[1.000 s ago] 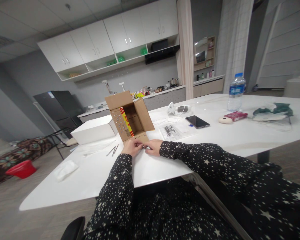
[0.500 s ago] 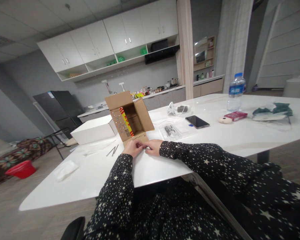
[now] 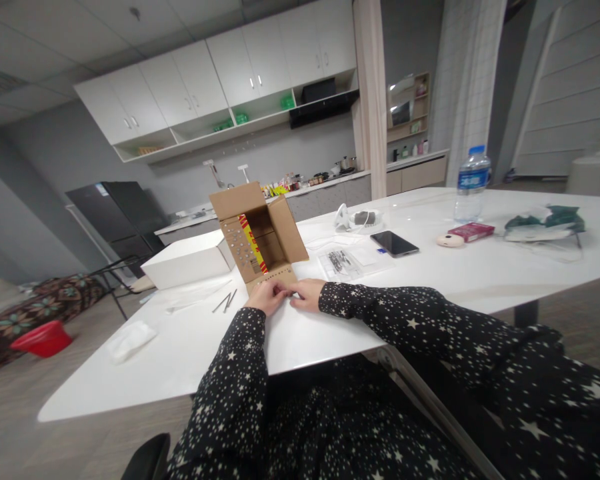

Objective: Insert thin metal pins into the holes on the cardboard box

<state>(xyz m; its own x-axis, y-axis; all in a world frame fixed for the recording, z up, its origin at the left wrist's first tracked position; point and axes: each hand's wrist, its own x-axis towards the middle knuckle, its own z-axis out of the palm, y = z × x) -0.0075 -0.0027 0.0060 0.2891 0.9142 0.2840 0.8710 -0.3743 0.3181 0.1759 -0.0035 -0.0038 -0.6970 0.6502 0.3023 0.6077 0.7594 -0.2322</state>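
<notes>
An open cardboard box [image 3: 275, 240] lies on its side on the white table [image 3: 320, 340], its mouth facing me and its flaps spread. Yellow and red tape crosses the left flap. My left hand [image 3: 267, 297] is closed at the near edge of the lower flap, fingers curled over it. Beside it, my right hand [image 3: 307, 295] is closed too, its fingertips at the right corner of that flap and touching the left hand's fingers. Anything small between the fingertips is hidden.
A white box [image 3: 187, 260] stands left of the cardboard box. Thin dark rods [image 3: 225, 302] and a crumpled tissue [image 3: 131, 340] lie nearer. Rightward are a clear plastic packet [image 3: 340, 265], a phone [image 3: 394, 244], a water bottle [image 3: 473, 187] and a red pack [image 3: 473, 231].
</notes>
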